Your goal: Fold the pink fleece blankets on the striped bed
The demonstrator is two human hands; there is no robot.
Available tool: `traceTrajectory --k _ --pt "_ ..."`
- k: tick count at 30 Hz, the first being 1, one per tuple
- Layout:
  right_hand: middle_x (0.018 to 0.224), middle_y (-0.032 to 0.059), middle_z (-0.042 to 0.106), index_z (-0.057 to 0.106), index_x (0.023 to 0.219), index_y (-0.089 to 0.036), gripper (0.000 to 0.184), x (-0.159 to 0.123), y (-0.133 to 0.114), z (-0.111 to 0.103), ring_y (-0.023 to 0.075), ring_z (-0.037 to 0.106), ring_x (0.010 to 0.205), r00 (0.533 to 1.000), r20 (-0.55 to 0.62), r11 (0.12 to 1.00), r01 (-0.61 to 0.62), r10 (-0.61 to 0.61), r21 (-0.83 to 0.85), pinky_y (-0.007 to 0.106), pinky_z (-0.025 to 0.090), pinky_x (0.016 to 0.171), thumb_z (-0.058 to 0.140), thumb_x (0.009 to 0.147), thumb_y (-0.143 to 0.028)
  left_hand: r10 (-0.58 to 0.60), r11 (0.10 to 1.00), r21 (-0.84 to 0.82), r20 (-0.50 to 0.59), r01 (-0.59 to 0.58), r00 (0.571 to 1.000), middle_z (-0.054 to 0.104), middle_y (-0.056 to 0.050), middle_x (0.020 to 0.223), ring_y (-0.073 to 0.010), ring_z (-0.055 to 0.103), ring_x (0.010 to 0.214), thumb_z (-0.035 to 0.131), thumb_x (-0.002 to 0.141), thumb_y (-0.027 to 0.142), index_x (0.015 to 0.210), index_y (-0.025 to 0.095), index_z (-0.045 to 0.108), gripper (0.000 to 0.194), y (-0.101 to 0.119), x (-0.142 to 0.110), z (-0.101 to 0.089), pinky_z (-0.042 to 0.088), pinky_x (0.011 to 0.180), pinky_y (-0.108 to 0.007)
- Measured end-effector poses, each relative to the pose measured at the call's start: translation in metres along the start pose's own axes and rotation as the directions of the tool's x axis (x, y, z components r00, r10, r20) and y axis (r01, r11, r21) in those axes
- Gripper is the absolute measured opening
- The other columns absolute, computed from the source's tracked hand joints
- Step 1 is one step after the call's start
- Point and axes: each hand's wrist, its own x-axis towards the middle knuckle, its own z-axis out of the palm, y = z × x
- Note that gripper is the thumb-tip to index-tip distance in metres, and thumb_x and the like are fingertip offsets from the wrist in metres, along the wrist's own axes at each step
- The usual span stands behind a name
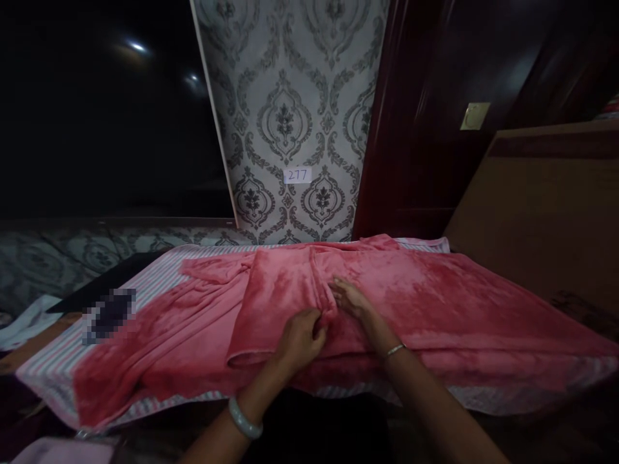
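A pinkish-red plush cloth (416, 283) is spread wide over the surface in front of me; whether it is a blanket or a garment I cannot tell. Near its middle lies a folded-over section (275, 290) with a raised crease along its right side. My left hand (300, 338) is at the lower part of that crease, thumb and fingers closed on the plush. Just right of the crease, my right hand (351, 298) rests on the cloth with its fingers stretched out and holding nothing. Rumpled layers of the same plush lie to the left.
Under the plush is a striped sheet (159, 274). A large dark screen (111, 116) hangs at the left, beside patterned wallpaper with a paper label (297, 174) reading 277. A big cardboard box (546, 212) stands at the right. A blurred-out dark object (110, 316) lies at the left.
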Motion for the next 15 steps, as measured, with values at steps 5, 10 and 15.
traceTrajectory --k 5,10,15 --pt "0.098 0.0062 0.074 0.061 0.093 -0.022 0.026 0.043 -0.005 0.026 0.0250 0.068 0.103 0.996 -0.075 0.997 0.039 -0.044 -0.063 0.041 0.055 0.095 0.067 0.070 -0.032 0.013 1.000 -0.011 -0.016 -0.013 1.000 0.062 -0.004 0.077 -0.0190 0.058 0.071 0.050 0.085 0.022 0.078 0.024 0.048 0.009 -0.001 -0.014 -0.004 0.041 0.067 -0.031" --pt "0.122 0.0099 0.070 0.064 0.113 -0.018 0.048 0.074 -0.007 0.048 0.0268 0.061 0.119 0.982 -0.135 0.980 0.105 -0.129 -0.170 0.043 0.048 0.106 0.068 0.066 -0.023 0.018 1.000 -0.001 0.072 -0.018 0.997 0.068 -0.007 0.090 -0.0220 0.063 0.082 0.050 0.081 0.014 0.084 0.023 0.053 0.010 -0.005 -0.018 -0.001 0.045 0.073 -0.033" --pt "0.135 0.0071 0.065 0.066 0.120 -0.019 0.051 0.098 -0.027 0.046 0.0246 0.055 0.129 0.955 -0.113 0.929 0.233 -0.275 -0.286 0.040 0.042 0.113 0.062 0.069 -0.017 0.040 0.999 -0.017 0.044 -0.039 0.998 0.068 -0.009 0.093 -0.0233 0.063 0.086 0.051 0.085 0.017 0.085 0.023 0.055 0.007 0.003 -0.005 0.008 0.046 0.078 -0.035"
